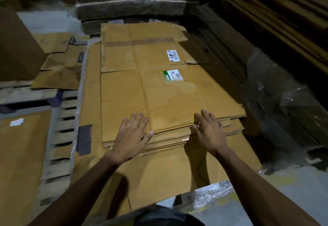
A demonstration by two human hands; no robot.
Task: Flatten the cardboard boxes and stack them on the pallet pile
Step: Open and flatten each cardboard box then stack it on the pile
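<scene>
Here, a flattened cardboard box (159, 91) is seen lying on top of the pallet pile (177, 163), its long axis running away from the person toward the wrapped bundles (131, 0) at the back. Its near edge is covered by both hands: the left hand (131, 137) is laid flat with fingers straight and spread on the near-left part of the sheet, and the right hand (209, 131) is laid likewise, fingers straight, at the near-right part, where the edge meets the layers beneath. Nothing is gripped by either hand; the sheet is only pressed or steadied. The box is judged to be flattened already and nearly placed, so that only a squaring push forward or sideways seems left. Both hands are about equally near the edge. On the right, the sheet's edge is set close to a plastic-wrapped stack (284, 92), so little room is offered there; on the left, bare pallet slats (62, 137) and loose flattened cardboard (58, 69) are found beside the pile. Ahead, room is limited by the bundles.
</scene>
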